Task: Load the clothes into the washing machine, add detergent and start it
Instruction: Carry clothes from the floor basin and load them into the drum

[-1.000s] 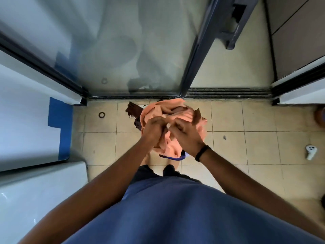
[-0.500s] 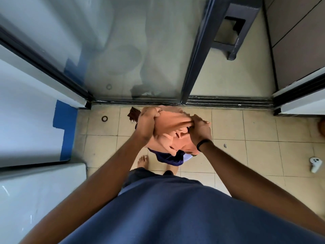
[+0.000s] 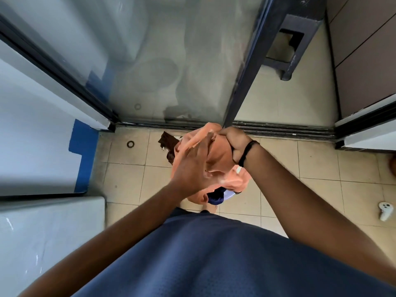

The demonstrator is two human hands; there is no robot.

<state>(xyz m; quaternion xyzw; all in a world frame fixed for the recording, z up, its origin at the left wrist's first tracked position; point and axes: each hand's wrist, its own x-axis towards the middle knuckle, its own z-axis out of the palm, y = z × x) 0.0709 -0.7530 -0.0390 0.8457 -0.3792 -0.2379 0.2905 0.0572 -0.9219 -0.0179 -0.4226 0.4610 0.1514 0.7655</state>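
Above the tiled floor (image 3: 137, 183), the right hand (image 3: 232, 144) grips the bundled clothes (image 3: 220, 159) from above while the flat left hand (image 3: 194, 168) presses their near side.

Left hand (image 3: 194, 166) flat, fingers straight (slightly blurred) — right hand (image 3: 232, 144) curled tight, wrist bent.

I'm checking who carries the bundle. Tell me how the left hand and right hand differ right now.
The left hand lies flat with straight fingers against the orange cloth; the right hand is a fist gripping it. The right wrist wears a black band; the left is bare. Both touch the same bundle.
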